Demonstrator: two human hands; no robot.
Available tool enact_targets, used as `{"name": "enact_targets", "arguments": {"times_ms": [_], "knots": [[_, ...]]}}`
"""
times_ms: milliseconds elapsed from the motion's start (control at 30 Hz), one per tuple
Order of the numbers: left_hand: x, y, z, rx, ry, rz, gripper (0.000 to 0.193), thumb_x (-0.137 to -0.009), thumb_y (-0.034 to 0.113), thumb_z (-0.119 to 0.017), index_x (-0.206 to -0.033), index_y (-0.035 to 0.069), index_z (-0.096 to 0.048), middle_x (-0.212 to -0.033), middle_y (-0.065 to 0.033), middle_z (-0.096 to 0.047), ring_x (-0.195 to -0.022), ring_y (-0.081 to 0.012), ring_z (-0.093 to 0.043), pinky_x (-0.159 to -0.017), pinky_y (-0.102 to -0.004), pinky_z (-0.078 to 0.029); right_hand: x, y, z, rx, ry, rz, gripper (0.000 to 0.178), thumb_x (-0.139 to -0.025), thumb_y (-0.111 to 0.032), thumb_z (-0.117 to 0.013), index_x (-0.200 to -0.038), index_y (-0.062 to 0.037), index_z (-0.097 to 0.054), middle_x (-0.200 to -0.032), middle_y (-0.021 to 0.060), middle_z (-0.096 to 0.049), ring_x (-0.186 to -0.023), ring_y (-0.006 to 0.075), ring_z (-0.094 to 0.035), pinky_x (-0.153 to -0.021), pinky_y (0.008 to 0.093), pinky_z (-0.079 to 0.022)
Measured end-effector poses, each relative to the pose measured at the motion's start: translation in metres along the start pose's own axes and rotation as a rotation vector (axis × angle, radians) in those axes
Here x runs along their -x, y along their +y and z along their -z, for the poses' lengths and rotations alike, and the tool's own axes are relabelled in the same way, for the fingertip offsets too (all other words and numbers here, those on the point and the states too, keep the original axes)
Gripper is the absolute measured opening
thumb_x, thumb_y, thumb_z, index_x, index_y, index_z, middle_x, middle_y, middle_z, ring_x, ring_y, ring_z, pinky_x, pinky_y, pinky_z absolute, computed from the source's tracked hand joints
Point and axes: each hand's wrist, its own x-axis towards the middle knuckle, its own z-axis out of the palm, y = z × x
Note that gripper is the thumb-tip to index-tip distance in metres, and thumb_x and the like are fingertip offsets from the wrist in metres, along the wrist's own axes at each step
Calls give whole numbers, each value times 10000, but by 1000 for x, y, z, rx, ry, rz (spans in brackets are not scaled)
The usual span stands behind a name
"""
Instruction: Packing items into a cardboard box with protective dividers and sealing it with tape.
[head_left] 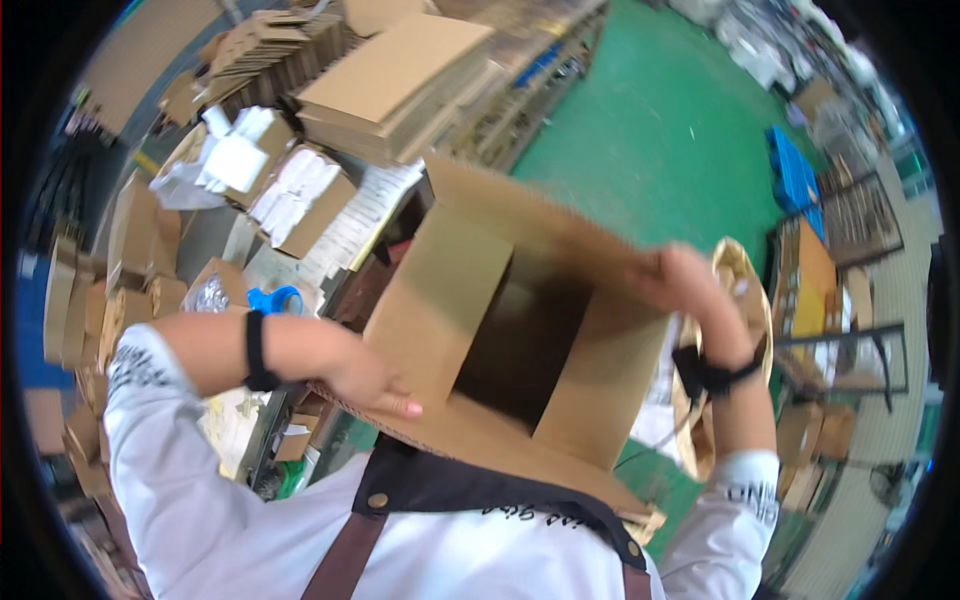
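Note:
Tilted in front of my chest is an open brown cardboard box [440, 300]. Two flaps lie folded in across its left and right sides, and a dark gap shows between them. My left hand [370, 378] grips the box at its near left edge, with the fingertips over the inner side of the cardboard. On the far right edge, my right hand [688, 285] is closed round the cardboard; it is somewhat blurred and part of its fingers is hidden.
A workbench on the left holds a stack of flat cardboard [400, 75], a box with white papers [295, 195] and a blue tape dispenser [275, 300]. A brown bag [735, 270] stands right of my box. Blue pallets [795, 175] lie beyond, beside the green floor [650, 130].

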Motion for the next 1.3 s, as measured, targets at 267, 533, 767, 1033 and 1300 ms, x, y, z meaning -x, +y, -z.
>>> {"name": "enact_targets", "arguments": {"times_ms": [267, 533, 767, 1033, 1300], "knots": [[-20, -9, 16, -281, 1400, 390, 497, -898, 326, -510, -1364, 161, -455, -1518, -137, -286, -1416, -276, -252, -1067, -623, -204, 40, -17, -133, 28, -24, 359, 939, -872, -639, -465, -1501, -35, -118, -1568, 212, -3, -1454, 371, 12, -1118, 584, -8], [-101, -78, -4, -27, 1401, 607, 675, -941, 520, -427, -1448, 89, -318, -1522, -183, -254, -1417, -301, -241, -1119, -515, -228, 56, 30, -154, 14, 134, 410, 633, -960, -435, -393, -1472, -78, -287, -1562, 171, -151, -1446, 343, -128, -1135, 549, -72], [-109, -116, -15, 1012, 1476, -22, 771, -888, 457, -605, -1458, 54, -279, -1255, -236, -558, -1066, -289, -611, -951, -366, -446, 54, 20, -140, -108, 251, 184, 653, -884, -278, -574, -1438, -30, -334, -1516, 232, -240, -1411, 407, -196, -1134, 522, -146], [-91, -149, -70, 805, 1819, 22, 665, -917, 382, -596, -1419, 37, -330, -1324, -150, -477, -1089, -199, -556, -946, -324, -438, 13, -338, 54, -512, -264, 1147, 491, -856, -163, -651, -1292, 7, -503, -1294, 228, -538, -1198, 368, -523, -991, 396, -420], [-53, -186, -223, 596, 1847, 392, 606, -915, 385, -570, -1383, 52, -377, -1299, -113, -506, -1103, -207, -550, -908, -320, -454, -207, -518, -187, 47, -231, 1016, 596, -758, -311, -750, -1150, 20, -447, -1009, 241, -645, -906, 331, -650, -769, 397, -515]]}}
